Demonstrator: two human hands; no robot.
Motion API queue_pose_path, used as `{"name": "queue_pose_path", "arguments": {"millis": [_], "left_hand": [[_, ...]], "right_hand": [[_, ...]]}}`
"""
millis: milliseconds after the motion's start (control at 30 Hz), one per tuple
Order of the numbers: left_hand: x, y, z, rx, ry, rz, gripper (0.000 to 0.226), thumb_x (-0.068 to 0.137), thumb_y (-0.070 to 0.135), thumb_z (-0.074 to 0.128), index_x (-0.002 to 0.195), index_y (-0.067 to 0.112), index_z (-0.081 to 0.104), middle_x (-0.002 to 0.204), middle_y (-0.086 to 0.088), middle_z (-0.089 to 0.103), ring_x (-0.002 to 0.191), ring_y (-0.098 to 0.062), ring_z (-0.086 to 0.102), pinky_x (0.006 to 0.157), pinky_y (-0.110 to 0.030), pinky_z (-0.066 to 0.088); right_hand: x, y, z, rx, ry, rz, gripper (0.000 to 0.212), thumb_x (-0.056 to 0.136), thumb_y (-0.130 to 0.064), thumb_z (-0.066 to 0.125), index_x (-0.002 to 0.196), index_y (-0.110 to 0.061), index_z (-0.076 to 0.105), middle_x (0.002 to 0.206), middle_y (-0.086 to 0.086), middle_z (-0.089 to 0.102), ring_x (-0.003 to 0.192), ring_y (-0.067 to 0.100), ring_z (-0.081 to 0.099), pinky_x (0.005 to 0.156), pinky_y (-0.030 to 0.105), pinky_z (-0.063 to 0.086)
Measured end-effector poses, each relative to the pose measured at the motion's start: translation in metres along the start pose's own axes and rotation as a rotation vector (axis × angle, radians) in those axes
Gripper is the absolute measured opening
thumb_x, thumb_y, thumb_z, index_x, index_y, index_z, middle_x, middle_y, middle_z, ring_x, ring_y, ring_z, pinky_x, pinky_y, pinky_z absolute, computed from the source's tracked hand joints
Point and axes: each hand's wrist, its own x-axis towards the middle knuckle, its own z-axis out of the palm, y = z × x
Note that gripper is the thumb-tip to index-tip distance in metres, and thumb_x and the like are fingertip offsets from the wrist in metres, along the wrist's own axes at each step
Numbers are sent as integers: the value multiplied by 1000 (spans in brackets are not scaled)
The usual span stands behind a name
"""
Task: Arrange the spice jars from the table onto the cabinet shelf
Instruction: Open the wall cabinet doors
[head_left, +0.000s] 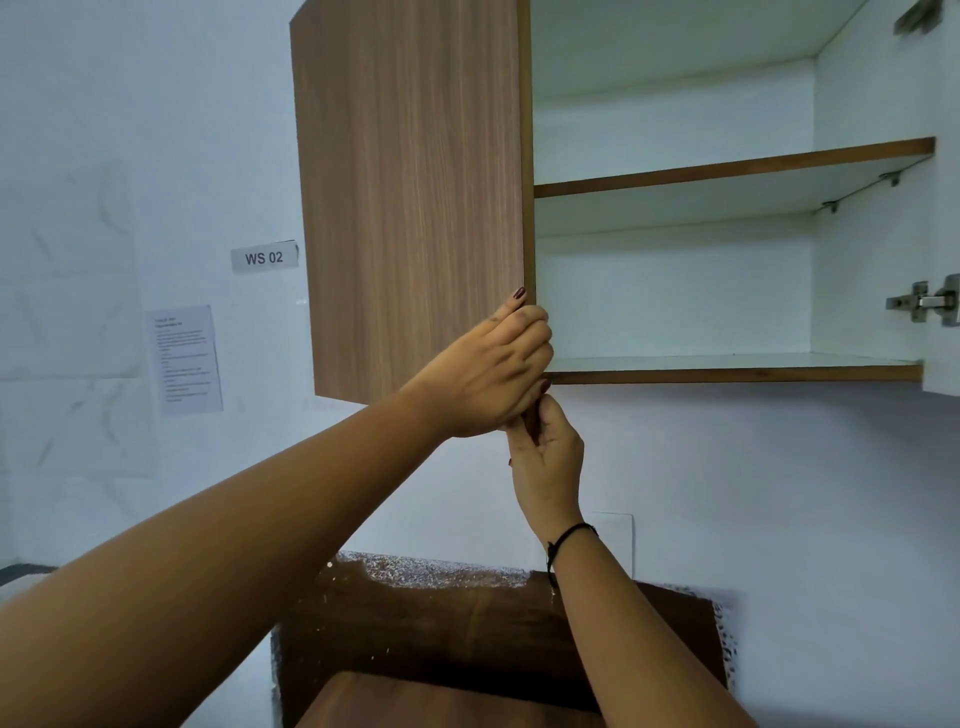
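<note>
A wall cabinet hangs ahead with its wood-grain left door (415, 197) swung partly open. My left hand (493, 364) wraps around the door's lower right corner, fingers curled over its edge. Just below it, my right hand (545, 457) pinches the door's bottom corner from underneath. Inside, the white lower shelf (727, 370) and the upper shelf (727, 169) hold nothing that I can see. No spice jars are in view.
The right door's metal hinge (922, 304) shows at the right edge. A "WS 02" label (264, 257) and a printed sheet (185, 359) are stuck on the white wall. A wooden surface (415, 701) and a dark brown panel (467, 623) lie below.
</note>
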Motion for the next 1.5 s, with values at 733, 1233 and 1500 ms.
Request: {"name": "queue_pose_path", "arguments": {"millis": [733, 1233, 1500], "left_hand": [[-123, -38, -81, -144, 57, -105, 40, 105, 31, 33, 105, 2, 60, 114, -18, 59, 131, -37, 47, 119, -52, 24], [-191, -63, -99, -195, 52, -217, 34, 101, 27, 44, 103, -3, 60, 122, -22, 57, 138, -38, 38, 121, -45, 25], [-231, -76, -101, -222, 70, -304, 30, 94, 19, 45, 103, -4, 60, 133, -24, 52, 146, -37, 30, 123, -42, 20]], "right_hand": [[-84, -87, 76, -298, 46, -229, 15, 91, -29, 63, 82, -21, 54, 68, -12, 51, 57, 7, 43, 55, 10, 30], [-64, -107, 125, -506, -296, -526, 73, 85, -36, 61, 149, -11, 35, 158, 3, 30, 145, 16, 31, 111, 32, 38], [-82, -128, 164, -388, -342, -565, 73, 90, -40, 43, 153, -17, 14, 162, 7, 21, 145, 19, 30, 113, 36, 38]]}}
